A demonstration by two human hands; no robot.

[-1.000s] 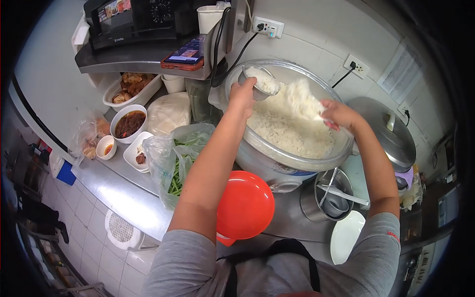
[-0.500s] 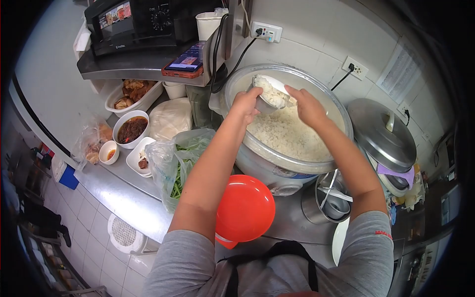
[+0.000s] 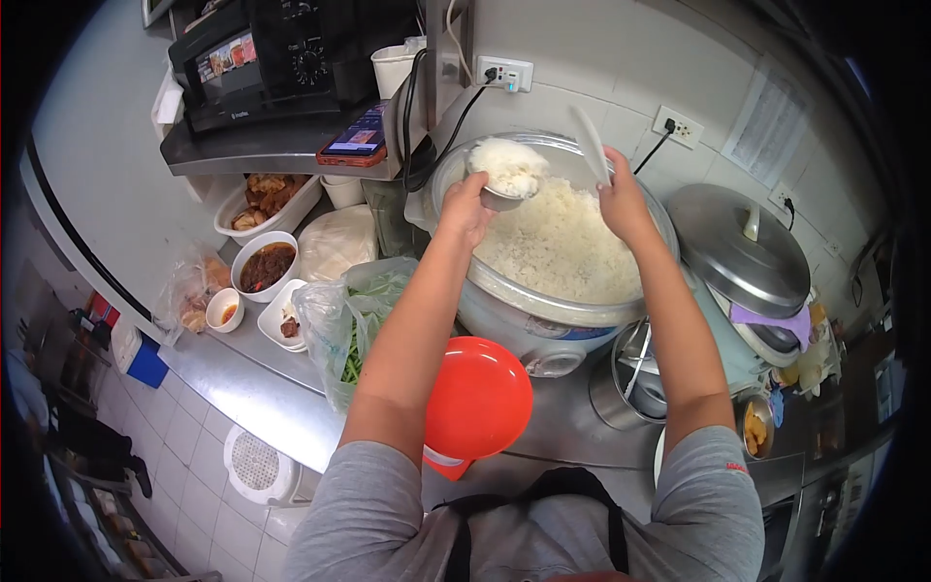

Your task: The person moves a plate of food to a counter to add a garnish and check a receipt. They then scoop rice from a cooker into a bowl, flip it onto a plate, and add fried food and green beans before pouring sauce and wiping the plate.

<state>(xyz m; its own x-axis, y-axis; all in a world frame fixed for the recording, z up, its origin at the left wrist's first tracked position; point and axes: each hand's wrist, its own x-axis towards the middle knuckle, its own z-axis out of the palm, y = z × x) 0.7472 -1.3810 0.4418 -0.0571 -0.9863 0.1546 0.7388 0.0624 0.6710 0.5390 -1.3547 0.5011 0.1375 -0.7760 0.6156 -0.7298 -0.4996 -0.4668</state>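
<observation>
My left hand (image 3: 467,210) grips a small metal bowl (image 3: 502,202) heaped with white rice (image 3: 509,165), held over a large rice cooker (image 3: 543,308). My right hand (image 3: 624,201) is closed around the handle of a white rice paddle (image 3: 589,145), whose blade points up and stands apart from the bowl. Loose cooked rice (image 3: 562,252) fills much of the cooker below both hands. Nearer my body, a red dish (image 3: 480,396) rests on a red base that looks like a kitchen scale, partly hidden by my left forearm.
Left on the counter are a plastic bag of green vegetables (image 3: 354,330), a bowl of dark sauce (image 3: 265,267) and a tray of meat (image 3: 262,204). A phone (image 3: 357,134) lies on the shelf. To the right stand a metal pot (image 3: 611,393) and a large lid (image 3: 742,242).
The paddle has lifted off the bowl and now points upward, away to the right. The rice in the bowl sits as a rounder, more level-facing heap. The view has shifted slightly.
</observation>
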